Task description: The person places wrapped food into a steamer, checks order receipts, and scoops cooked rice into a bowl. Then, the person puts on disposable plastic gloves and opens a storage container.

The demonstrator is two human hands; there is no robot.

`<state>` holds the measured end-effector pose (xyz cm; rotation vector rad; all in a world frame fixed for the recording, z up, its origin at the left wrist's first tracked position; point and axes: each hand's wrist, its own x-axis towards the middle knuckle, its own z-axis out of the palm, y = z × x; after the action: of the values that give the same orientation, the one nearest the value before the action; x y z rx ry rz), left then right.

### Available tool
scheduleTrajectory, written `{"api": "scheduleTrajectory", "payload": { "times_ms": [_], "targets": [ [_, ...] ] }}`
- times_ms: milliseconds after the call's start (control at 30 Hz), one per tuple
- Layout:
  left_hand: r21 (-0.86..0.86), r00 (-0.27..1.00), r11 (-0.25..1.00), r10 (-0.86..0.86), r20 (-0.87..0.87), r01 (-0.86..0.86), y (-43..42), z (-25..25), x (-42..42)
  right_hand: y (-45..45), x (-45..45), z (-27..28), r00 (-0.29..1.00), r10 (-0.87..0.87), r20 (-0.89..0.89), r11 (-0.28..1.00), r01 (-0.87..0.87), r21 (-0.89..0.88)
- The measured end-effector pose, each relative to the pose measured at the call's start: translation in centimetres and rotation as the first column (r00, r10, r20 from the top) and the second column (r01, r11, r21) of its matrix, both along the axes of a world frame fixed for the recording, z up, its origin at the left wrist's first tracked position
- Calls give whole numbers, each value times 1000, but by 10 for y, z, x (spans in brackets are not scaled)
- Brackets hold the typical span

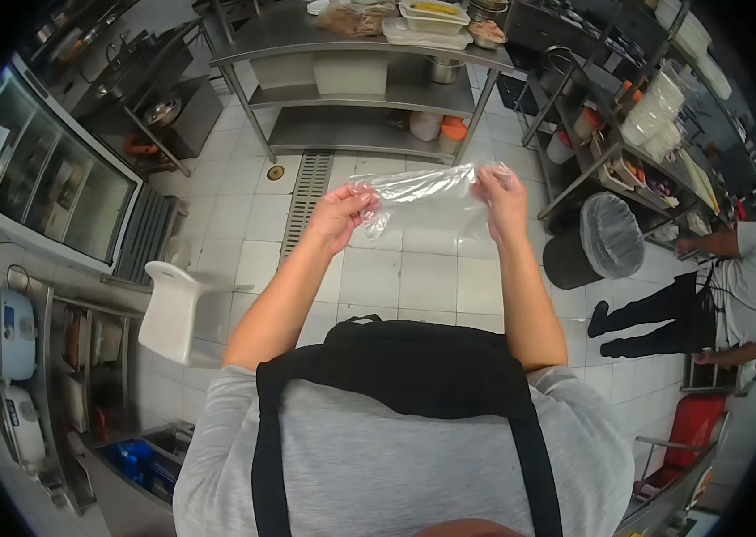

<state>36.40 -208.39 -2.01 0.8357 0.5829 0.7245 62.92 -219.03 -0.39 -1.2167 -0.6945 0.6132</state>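
Note:
A clear plastic bag (427, 199) is stretched between my two hands, above the tiled floor and in front of the steel table. My left hand (342, 215) pinches its left end, with the fingers closed on the film. At the right end, my right hand (501, 199) grips the bag near its upper corner. The film is bunched and shiny along the top and hangs thin and see-through below.
A steel table (280, 43) with trays stands ahead. To the right are a lined black bin (575, 255), a loaded shelf rack (611, 161) and another person (718, 286). A white chair (168, 313) and a glass-door fridge (47, 170) are at the left.

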Motion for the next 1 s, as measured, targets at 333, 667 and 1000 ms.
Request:
{"api": "scheduleTrajectory", "payload": {
  "times_ms": [333, 667, 1000],
  "targets": [
    [50, 999, 998, -39, -34, 41, 50, -51, 92, 53, -51, -18, 891, 381, 248, 907, -308, -289],
    [120, 966, 967, -204, -158, 224, 220, -39, 104, 218, -38, -31, 909, 289, 300, 910, -164, -381],
    [210, 857, 831, -492, -153, 514, 352, -34, 214, 317, 45, -39, 926, 25, 377, 951, 95, -295]
  ]
}}
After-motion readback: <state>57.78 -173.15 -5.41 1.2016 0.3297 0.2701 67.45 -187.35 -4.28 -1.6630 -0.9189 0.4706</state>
